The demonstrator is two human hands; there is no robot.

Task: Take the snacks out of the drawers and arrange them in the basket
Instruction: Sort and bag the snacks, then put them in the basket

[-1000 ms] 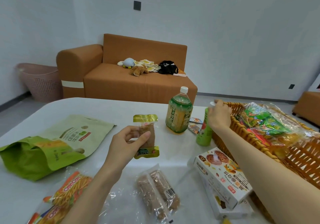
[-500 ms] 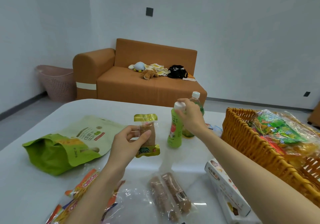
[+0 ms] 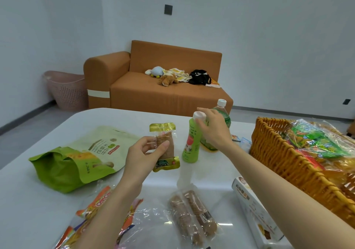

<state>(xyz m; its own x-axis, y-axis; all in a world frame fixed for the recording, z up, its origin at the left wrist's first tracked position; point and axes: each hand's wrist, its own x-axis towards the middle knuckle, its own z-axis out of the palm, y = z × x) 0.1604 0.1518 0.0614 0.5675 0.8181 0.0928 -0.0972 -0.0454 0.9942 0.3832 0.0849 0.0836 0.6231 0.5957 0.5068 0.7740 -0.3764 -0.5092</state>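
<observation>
My left hand pinches a small yellow-ended biscuit packet and holds it upright over the white table. My right hand grips the neck of a slim light-green juice bottle that stands on the table. The wicker basket sits at the right and holds several bagged snacks. A round green tea bottle stands behind my right hand, partly hidden by it.
A big green snack bag lies at the left. An orange-printed clear packet and a clear pack of brown biscuit rolls lie near the front edge. A white biscuit box lies beside the basket. A sofa stands beyond the table.
My right hand has carried the light-green bottle leftward from beside the basket to the table's middle, where it now stands. The left hand keeps holding the packet.
</observation>
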